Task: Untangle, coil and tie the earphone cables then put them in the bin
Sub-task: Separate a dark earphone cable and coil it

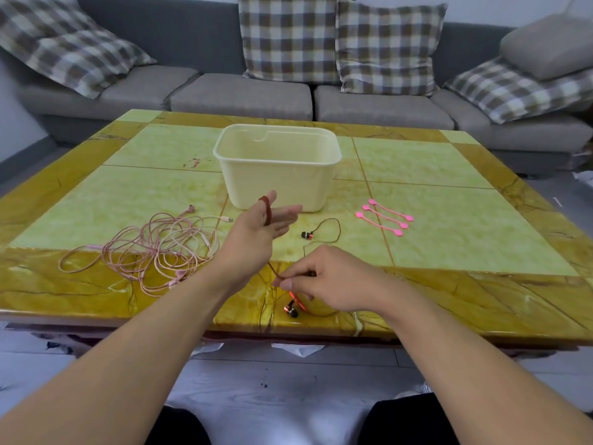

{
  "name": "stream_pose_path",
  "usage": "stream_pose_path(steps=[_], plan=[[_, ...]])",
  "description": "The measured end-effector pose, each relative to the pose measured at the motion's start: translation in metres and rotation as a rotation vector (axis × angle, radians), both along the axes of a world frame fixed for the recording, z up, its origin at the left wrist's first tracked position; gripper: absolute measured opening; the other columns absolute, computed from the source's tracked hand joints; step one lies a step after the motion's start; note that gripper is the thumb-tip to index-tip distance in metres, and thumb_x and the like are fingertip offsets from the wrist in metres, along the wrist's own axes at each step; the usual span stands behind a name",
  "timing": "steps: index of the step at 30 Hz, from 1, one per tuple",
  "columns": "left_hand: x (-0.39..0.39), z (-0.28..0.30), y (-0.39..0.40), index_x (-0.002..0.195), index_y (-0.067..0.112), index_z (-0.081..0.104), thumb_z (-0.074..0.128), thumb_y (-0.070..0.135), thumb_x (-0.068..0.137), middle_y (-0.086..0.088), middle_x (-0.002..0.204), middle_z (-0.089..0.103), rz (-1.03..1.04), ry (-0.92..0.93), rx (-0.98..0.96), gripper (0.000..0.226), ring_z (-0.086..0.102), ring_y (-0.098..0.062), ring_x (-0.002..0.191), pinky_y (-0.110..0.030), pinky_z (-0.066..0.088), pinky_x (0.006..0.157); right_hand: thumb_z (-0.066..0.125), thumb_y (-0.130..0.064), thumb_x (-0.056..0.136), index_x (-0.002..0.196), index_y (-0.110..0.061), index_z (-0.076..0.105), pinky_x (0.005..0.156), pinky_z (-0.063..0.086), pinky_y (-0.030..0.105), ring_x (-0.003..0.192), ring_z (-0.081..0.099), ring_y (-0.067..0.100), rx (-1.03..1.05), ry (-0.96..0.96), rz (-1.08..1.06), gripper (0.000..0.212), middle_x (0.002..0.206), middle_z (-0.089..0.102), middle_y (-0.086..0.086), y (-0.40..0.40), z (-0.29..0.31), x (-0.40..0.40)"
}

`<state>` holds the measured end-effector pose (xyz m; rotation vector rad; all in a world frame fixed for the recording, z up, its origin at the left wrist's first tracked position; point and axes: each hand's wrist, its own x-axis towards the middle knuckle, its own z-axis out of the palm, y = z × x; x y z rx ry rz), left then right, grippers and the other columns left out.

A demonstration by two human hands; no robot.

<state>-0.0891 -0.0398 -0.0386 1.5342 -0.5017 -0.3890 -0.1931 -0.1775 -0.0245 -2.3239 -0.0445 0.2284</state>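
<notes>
- Yellow-green marble table (449,200) fills the view, with a grey sofa (244,94) and checked cushions (288,36) behind it.
- Nearest, at the front edge, one dark earbud (291,309) of the brown earphones lies on the table, just under the right hand.
- Right hand (327,281) pinches the brown cable (275,271) between thumb and finger.
- Left hand (256,223) is raised, fingers straight and spread, with the cable wound in loops around them.
- Second earbud (307,235) lies just beyond, between the hands and the bin.
- Pink earphones (150,248) sit tangled to the left.
- Three pink ties (385,217) lie to the right.
- Cream bin (279,168) stands mid-table.
</notes>
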Motion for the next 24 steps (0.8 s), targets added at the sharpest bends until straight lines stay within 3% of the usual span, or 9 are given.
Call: stream_pose_path(steps=[2, 4, 7, 10, 13, 15, 18, 21, 24], plan=[[-0.002, 0.001, 0.003, 0.151, 0.007, 0.038, 0.029, -0.021, 0.093, 0.001, 0.116, 0.074, -0.093, -0.030, 0.151, 0.064, 0.071, -0.006, 0.103, -0.019, 0.055, 0.087, 0.067, -0.040, 0.096, 0.095, -0.032, 0.080, 0.056, 0.040, 0.023, 0.051, 0.049, 0.003, 0.042, -0.075, -0.037, 0.015, 0.061, 0.062, -0.003, -0.004, 0.006, -0.001], [-0.006, 0.003, 0.006, 0.136, 0.004, 0.055, 0.031, -0.018, 0.092, -0.007, 0.100, 0.077, -0.193, 0.001, 0.271, 0.055, 0.072, -0.012, 0.078, -0.021, 0.054, 0.067, 0.068, -0.038, 0.095, 0.088, -0.028, 0.079, 0.055, 0.038, 0.024, 0.052, 0.047, 0.006, 0.126, -0.182, -0.114, 0.017, 0.061, 0.060, 0.003, -0.011, 0.013, -0.001], [-0.013, 0.009, 0.011, 0.109, 0.001, 0.071, 0.028, 0.006, 0.101, -0.015, 0.065, 0.064, -0.298, 0.018, 0.379, 0.043, 0.048, -0.020, 0.048, -0.024, 0.036, 0.047, 0.066, -0.034, 0.097, 0.088, -0.025, 0.076, 0.051, 0.034, 0.016, 0.050, 0.042, 0.004, 0.192, -0.299, -0.276, 0.017, 0.060, 0.056, -0.004, -0.023, 0.020, -0.001], [-0.014, 0.014, 0.013, 0.084, -0.001, 0.071, 0.024, 0.027, 0.106, -0.005, 0.050, 0.033, -0.389, 0.170, 0.257, 0.058, 0.025, -0.016, 0.044, -0.026, 0.024, 0.045, 0.066, -0.037, 0.097, 0.085, -0.029, 0.073, 0.050, 0.035, 0.016, 0.050, 0.042, 0.004, 0.226, -0.390, -0.446, 0.016, 0.060, 0.055, -0.004, -0.032, 0.016, 0.005], [-0.016, 0.021, 0.010, 0.070, 0.008, 0.057, 0.034, 0.026, 0.105, 0.001, 0.049, 0.022, -0.423, 0.333, -0.006, 0.046, 0.018, -0.013, 0.042, -0.030, 0.012, 0.050, 0.066, -0.038, 0.097, 0.081, -0.034, 0.073, 0.050, 0.033, 0.022, 0.048, 0.041, 0.004, 0.225, -0.354, -0.493, 0.019, 0.056, 0.054, -0.008, -0.032, 0.008, 0.013], [-0.020, 0.027, 0.006, 0.074, 0.009, 0.053, 0.035, 0.022, 0.105, 0.001, 0.050, 0.026, -0.399, 0.405, -0.166, 0.038, 0.024, -0.014, 0.043, -0.028, 0.017, 0.050, 0.063, -0.036, 0.099, 0.083, -0.033, 0.075, 0.051, 0.032, 0.024, 0.048, 0.041, 0.005, 0.214, -0.283, -0.449, 0.020, 0.055, 0.055, -0.008, -0.027, 0.003, 0.018], [-0.022, 0.034, -0.001, 0.101, 0.005, 0.060, 0.030, 0.016, 0.109, -0.003, 0.061, 0.050, -0.234, 0.436, -0.360, 0.033, 0.047, -0.018, 0.054, -0.026, 0.038, 0.056, 0.060, -0.035, 0.101, 0.079, -0.040, 0.076, 0.052, 0.032, 0.025, 0.046, 0.040, 0.005, 0.164, -0.152, -0.295, 0.027, 0.055, 0.056, -0.006, -0.017, -0.003, 0.020], [-0.014, 0.032, -0.004, 0.125, 0.002, 0.057, 0.025, 0.008, 0.110, -0.005, 0.091, 0.075, -0.125, 0.384, -0.464, 0.036, 0.073, -0.022, 0.089, -0.027, 0.057, 0.076, 0.059, -0.037, 0.102, 0.092, -0.037, 0.079, 0.052, 0.035, 0.022, 0.047, 0.042, 0.005, 0.120, -0.033, -0.123, 0.022, 0.058, 0.058, -0.004, -0.007, -0.004, 0.017], [-0.006, 0.022, -0.005, 0.137, -0.001, 0.047, 0.023, 0.003, 0.110, -0.013, 0.121, 0.072, -0.092, 0.314, -0.398, 0.036, 0.070, -0.026, 0.113, -0.032, 0.056, 0.097, 0.059, -0.036, 0.102, 0.099, -0.028, 0.079, 0.053, 0.036, 0.023, 0.047, 0.043, 0.006, 0.108, -0.032, -0.115, 0.022, 0.058, 0.058, -0.003, -0.007, 0.001, 0.015]])
